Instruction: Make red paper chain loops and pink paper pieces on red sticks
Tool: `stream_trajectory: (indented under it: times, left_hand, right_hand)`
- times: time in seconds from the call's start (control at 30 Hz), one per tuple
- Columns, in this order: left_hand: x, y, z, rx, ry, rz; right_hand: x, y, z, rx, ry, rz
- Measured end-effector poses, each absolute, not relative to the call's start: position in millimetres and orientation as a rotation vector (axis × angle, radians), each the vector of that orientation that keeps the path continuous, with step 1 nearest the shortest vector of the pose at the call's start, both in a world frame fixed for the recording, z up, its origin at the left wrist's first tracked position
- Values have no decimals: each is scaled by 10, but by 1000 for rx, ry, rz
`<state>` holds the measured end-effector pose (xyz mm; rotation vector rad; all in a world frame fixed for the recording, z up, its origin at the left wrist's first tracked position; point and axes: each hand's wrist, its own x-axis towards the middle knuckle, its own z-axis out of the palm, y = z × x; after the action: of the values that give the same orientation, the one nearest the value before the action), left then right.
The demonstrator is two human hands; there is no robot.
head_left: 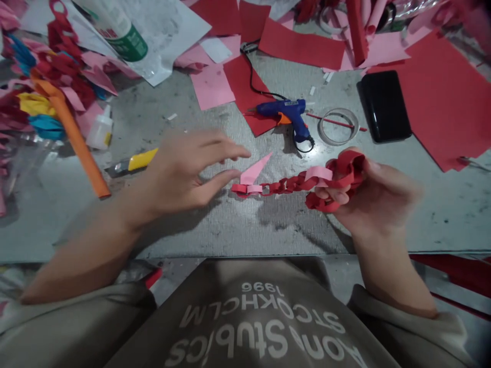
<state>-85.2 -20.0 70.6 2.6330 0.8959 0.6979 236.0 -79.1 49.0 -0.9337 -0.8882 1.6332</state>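
My right hand (378, 197) is closed around one end of a red and pink paper chain (289, 183). From there the chain stretches left above the table, its links getting smaller in view. At its left end a pointed pink paper piece (255, 170) sticks up beside a pink link. My left hand (192, 168), slightly blurred, is close to that end with thumb and fingers apart. Its fingertips are near the pink piece, and nothing shows between them.
A blue glue gun (286, 108) lies beyond the chain, near a tape ring (339, 126) and a black case (385, 106). A yellow cutter (141, 159) and an orange paper roll (82, 145) lie left. Red sheets (448, 97) and a green-white bottle (125, 38) are farther back.
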Motion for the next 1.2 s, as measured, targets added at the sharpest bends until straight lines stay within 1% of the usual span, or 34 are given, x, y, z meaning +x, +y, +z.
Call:
stream_trajectory:
  times: [0.1, 0.23, 0.4, 0.5, 0.63, 0.77, 0.97, 1.07, 1.2]
  left_hand:
    - [-866, -250, 564, 2642, 917, 622]
    - [-632, -310, 456, 2598, 846, 681]
    - [-227, -295, 361, 2421, 794, 531]
    - [-147, -298, 383, 2245, 791, 503]
    - [-238, -337, 520, 1858, 812, 437]
    - [-340, -374, 553, 1598, 798, 373]
    - [-391, -373, 483, 1389, 748, 368]
    - [-422, -343, 461, 1322, 697, 371]
    - [-457, -321, 407, 1267, 635, 346]
  right_hand:
    - [2357, -797, 496, -953, -932, 1613]
    - [2316, -804, 526, -934, -839, 1619]
    - [2281, -792, 614, -890, -752, 1630]
    - [2327, -763, 665, -965, -747, 1614]
    - [2429, -714, 691, -1118, -870, 1469]
    - [2465, -692, 668, -1191, -1153, 1285]
    - [2454, -768, 697, -1390, -1466, 963]
    - [2484, -831, 727, -1419, -1622, 808]
    - [2521, -877, 718, -1484, -1774, 683]
